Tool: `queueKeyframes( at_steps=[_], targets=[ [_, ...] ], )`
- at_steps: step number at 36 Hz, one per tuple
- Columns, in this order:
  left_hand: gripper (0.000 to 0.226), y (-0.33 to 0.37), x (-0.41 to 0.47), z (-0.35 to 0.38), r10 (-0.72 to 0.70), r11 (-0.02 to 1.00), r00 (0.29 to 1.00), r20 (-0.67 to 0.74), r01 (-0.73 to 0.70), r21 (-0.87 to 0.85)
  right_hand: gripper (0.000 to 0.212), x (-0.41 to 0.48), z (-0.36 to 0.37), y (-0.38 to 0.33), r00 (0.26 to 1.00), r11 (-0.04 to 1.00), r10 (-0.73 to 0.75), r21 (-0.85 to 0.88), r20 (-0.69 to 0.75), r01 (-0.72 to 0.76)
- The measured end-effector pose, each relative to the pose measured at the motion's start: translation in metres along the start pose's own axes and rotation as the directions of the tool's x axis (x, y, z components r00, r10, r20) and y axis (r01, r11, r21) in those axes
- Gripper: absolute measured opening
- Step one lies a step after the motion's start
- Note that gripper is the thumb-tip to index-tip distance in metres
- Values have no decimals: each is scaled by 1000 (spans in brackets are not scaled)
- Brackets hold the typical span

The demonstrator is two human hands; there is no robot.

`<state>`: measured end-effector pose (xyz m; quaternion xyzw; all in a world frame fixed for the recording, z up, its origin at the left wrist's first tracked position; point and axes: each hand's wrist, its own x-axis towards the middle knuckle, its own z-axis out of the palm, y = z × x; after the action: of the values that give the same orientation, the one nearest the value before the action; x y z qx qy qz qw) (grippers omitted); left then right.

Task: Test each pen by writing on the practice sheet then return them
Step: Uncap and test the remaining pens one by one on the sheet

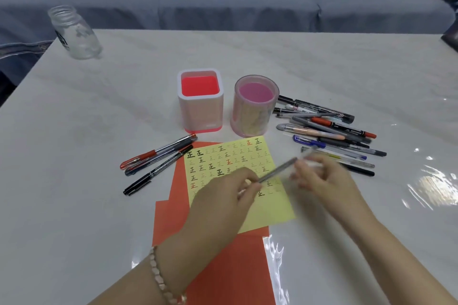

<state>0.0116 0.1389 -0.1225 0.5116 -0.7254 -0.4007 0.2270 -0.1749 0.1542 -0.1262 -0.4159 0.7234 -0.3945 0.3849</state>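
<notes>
Pen (277,170) pinched at its lower end by left fingers (249,182); right fingers (303,168), blurred, grip unclear.

Both hands are meeting at a grey pen (277,169) above the yellow practice sheet (272,213).

The left hand (223,195) is pinching the pen's lower end; the right hand (319,178) is hovering blurred at its upper end, grip unclear. The sheet is lying on orange paper (223,267). Three pens (158,161) are lying to its left and a pile of pens (329,131) to its right. A square holder (200,101) and a round holder (255,106) are standing behind it.

Right hand (319,178) blurred, grip perhaps on pen (278,169)
</notes>
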Motion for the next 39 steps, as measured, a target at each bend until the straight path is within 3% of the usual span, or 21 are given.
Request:
queueKeyframes(
  at_steps=[1,3,6,13,17,21,23,26,28,30,32,35,39],
  targets=[
    [7,-2,0,0,-28,999,999,-33,28,-19,21,9,-8,4,993,987,-89,-144,-80,77],
    [10,-7,0,-3,-53,999,994,-93,53,-10,19,24,-24,12,956,860,-254,-487,-144,155],
    [11,-16,-5,-11,-63,996,983,-174,73,51,20,39,-37,26,959,652,-264,-751,-100,101],
    [8,-52,-18,-37,5,918,944,-331,127,376,17,48,-36,32,965,544,-260,-829,-16,133],
    [33,-86,-18,-53,154,800,919,-362,99,591,21,51,-37,33,978,510,-207,-849,37,140],
    [35,-104,-19,-64,128,739,906,-403,184,648,20,46,-32,26,965,458,-245,-865,97,204],
    [35,-109,-19,-67,108,724,910,-401,205,659,13,38,-25,17,929,548,-351,-778,120,307],
    [35,-111,-17,-67,117,736,899,-422,206,644,8,17,-7,-8,894,756,-440,-502,84,420],
    [38,-105,-14,-63,122,771,896,-428,186,609,12,3,8,-24,916,883,-400,-253,36,396],
    [40,-94,-13,-58,148,840,909,-390,93,535,13,-8,22,-37,947,946,-320,66,32,317],
    [39,-75,-14,-53,161,933,933,-323,-37,357,10,-16,34,-46,970,927,-234,318,71,200],
    [23,-42,-22,-45,98,995,966,-240,-90,43,12,-24,50,-51,980,851,-148,522,130,60],
    [16,-23,-32,-33,175,982,968,-179,-184,-32,15,-33,63,-54,981,763,-113,646,160,-17]
  ],
)
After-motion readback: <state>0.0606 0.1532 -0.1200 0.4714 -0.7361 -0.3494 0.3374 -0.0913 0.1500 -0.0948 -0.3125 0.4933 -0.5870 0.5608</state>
